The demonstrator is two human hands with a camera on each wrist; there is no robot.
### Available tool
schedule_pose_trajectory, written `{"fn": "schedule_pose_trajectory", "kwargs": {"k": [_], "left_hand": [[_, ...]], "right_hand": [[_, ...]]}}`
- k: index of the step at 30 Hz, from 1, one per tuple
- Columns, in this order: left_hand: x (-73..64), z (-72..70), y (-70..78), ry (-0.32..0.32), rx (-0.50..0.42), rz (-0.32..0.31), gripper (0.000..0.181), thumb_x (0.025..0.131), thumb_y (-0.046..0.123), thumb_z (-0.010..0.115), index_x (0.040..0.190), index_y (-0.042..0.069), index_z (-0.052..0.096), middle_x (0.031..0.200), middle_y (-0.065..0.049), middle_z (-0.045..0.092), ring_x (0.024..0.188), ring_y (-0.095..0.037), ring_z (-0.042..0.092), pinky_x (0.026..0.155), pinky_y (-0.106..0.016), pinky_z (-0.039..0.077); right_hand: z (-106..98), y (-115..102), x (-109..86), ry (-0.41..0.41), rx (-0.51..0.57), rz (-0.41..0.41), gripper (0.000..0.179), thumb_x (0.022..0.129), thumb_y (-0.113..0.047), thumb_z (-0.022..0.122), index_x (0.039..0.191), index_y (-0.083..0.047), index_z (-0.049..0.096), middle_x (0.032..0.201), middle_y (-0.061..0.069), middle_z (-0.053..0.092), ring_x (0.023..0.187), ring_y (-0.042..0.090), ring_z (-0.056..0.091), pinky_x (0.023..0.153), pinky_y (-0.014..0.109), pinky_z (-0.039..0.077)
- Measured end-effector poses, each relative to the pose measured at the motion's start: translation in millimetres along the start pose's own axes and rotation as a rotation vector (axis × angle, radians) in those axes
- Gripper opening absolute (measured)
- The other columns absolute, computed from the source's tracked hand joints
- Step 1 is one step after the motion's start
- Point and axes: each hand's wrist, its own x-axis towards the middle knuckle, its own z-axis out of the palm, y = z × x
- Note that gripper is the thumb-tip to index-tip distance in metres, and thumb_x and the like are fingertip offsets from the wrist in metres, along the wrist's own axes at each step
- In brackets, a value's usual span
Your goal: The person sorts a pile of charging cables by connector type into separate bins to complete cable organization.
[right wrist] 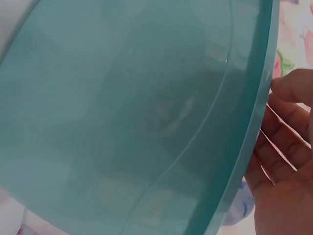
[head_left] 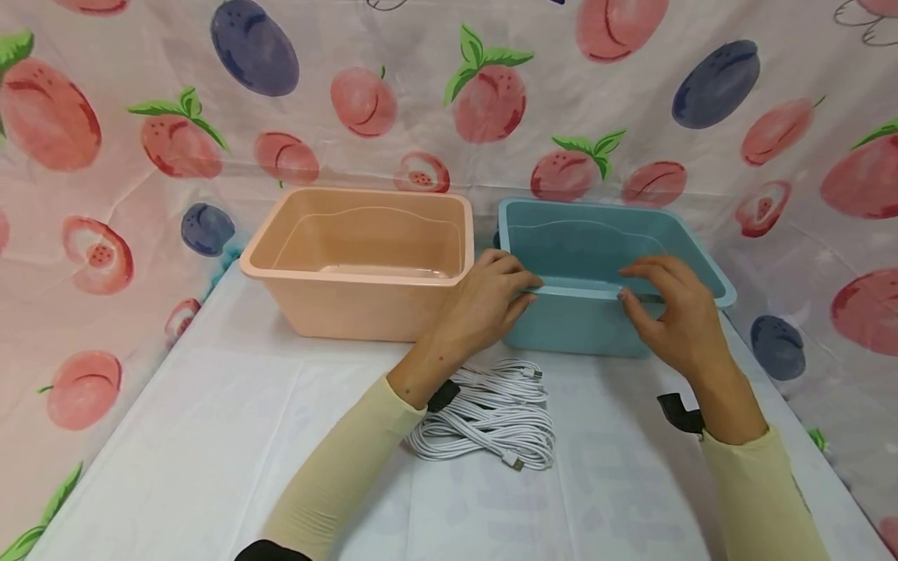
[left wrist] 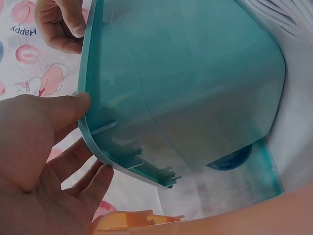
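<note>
A blue-green plastic bin (head_left: 582,323) stands upright on the table at the right. My left hand (head_left: 484,296) grips its front rim near the left corner; in the left wrist view the thumb (left wrist: 73,108) lies on the rim's edge and the fingers curl around the corner. Farther right along the same front rim, my right hand (head_left: 677,315) pinches it, the thumb on the near side and the fingers over the opening. The right wrist view has those fingers (right wrist: 281,147) close against the rim. A coiled white cable (head_left: 491,417) with metal-tipped plugs lies below the left wrist.
An orange-peach bin (head_left: 358,304) stands just left of the blue-green one, its right side partly behind my left hand. A white cloth (head_left: 210,444) covers the table. Fruit-printed fabric (head_left: 421,93) hangs behind and along both sides.
</note>
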Motion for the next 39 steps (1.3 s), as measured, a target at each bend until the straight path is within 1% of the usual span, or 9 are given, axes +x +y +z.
{"fn": "schedule_pose_trajectory", "kwargs": {"k": [5, 8, 13, 17, 21, 28, 34, 37, 39], "left_hand": [[0.7, -0.3, 1.3, -0.001, -0.003, 0.004, 0.021, 0.105, 0.026, 0.07, 0.123, 0.02, 0.08, 0.119, 0.001, 0.073, 0.126, -0.022, 0.054, 0.111, -0.032, 0.044], [0.6, -0.4, 1.9, 0.006, -0.004, 0.011, 0.021, 0.105, 0.024, 0.069, 0.122, 0.02, 0.08, 0.119, 0.001, 0.073, 0.126, -0.023, 0.055, 0.11, -0.032, 0.044], [0.0, -0.2, 1.4, 0.011, 0.002, 0.013, 0.021, 0.105, 0.023, 0.069, 0.122, 0.02, 0.081, 0.119, 0.001, 0.073, 0.125, -0.022, 0.055, 0.11, -0.031, 0.045], [-0.3, -0.2, 0.7, 0.005, 0.005, 0.007, 0.021, 0.105, 0.024, 0.07, 0.123, 0.02, 0.08, 0.119, 0.002, 0.073, 0.126, -0.022, 0.055, 0.111, -0.031, 0.045], [-0.3, -0.5, 0.0, 0.0, 0.006, 0.009, 0.022, 0.105, 0.024, 0.07, 0.124, 0.019, 0.08, 0.119, 0.001, 0.073, 0.127, -0.022, 0.055, 0.111, -0.032, 0.045], [-0.6, -1.3, -0.9, -0.004, 0.01, 0.015, 0.022, 0.106, 0.023, 0.069, 0.124, 0.019, 0.08, 0.119, 0.002, 0.073, 0.127, -0.023, 0.055, 0.112, -0.032, 0.044], [-1.4, -1.7, -1.1, -0.008, 0.019, 0.018, 0.022, 0.106, 0.023, 0.068, 0.125, 0.02, 0.079, 0.12, 0.002, 0.073, 0.127, -0.022, 0.055, 0.112, -0.031, 0.044], [-1.4, -1.8, -1.1, -0.005, 0.021, 0.021, 0.022, 0.106, 0.024, 0.068, 0.125, 0.02, 0.079, 0.12, 0.002, 0.073, 0.127, -0.022, 0.055, 0.112, -0.031, 0.044], [-1.5, -2.1, -1.1, -0.003, 0.021, 0.022, 0.022, 0.106, 0.024, 0.068, 0.125, 0.02, 0.079, 0.12, 0.002, 0.073, 0.127, -0.022, 0.055, 0.112, -0.031, 0.044]], "right_hand": [[1, -9, -1.1, -0.002, 0.011, -0.062, 0.034, 0.08, 0.007, 0.084, 0.113, 0.001, 0.075, 0.114, 0.017, 0.069, 0.111, 0.036, 0.062, 0.108, 0.013, 0.035], [3, -16, -1.2, -0.014, 0.008, -0.095, 0.031, 0.081, 0.004, 0.083, 0.111, 0.001, 0.075, 0.112, 0.017, 0.069, 0.108, 0.035, 0.061, 0.106, 0.014, 0.036], [8, -27, -1.9, -0.036, 0.011, -0.142, 0.027, 0.083, -0.003, 0.081, 0.109, -0.001, 0.075, 0.109, 0.014, 0.069, 0.105, 0.033, 0.061, 0.102, 0.021, 0.04], [14, -34, -1.9, -0.036, 0.031, -0.206, 0.023, 0.088, -0.014, 0.074, 0.107, -0.001, 0.075, 0.107, 0.014, 0.069, 0.1, 0.034, 0.062, 0.095, 0.033, 0.045], [21, -42, -1.1, -0.032, 0.049, -0.262, 0.027, 0.095, -0.023, 0.066, 0.105, 0.0, 0.075, 0.105, 0.015, 0.069, 0.095, 0.036, 0.063, 0.087, 0.043, 0.046], [32, -56, -3.5, -0.06, 0.058, -0.315, 0.036, 0.103, -0.035, 0.06, 0.103, -0.002, 0.075, 0.099, 0.011, 0.069, 0.089, 0.03, 0.064, 0.081, 0.044, 0.049], [42, -64, -7.4, -0.109, 0.071, -0.335, 0.028, 0.1, -0.03, 0.063, 0.101, -0.005, 0.074, 0.097, 0.006, 0.07, 0.088, 0.027, 0.065, 0.077, 0.047, 0.052], [47, -67, -9.7, -0.15, 0.074, -0.323, 0.018, 0.094, -0.022, 0.07, 0.1, -0.006, 0.074, 0.096, 0.005, 0.07, 0.089, 0.027, 0.065, 0.079, 0.048, 0.053], [50, -69, -11.4, -0.181, 0.066, -0.312, 0.015, 0.089, -0.018, 0.076, 0.099, -0.007, 0.074, 0.095, 0.004, 0.07, 0.089, 0.025, 0.064, 0.079, 0.047, 0.053]]}}
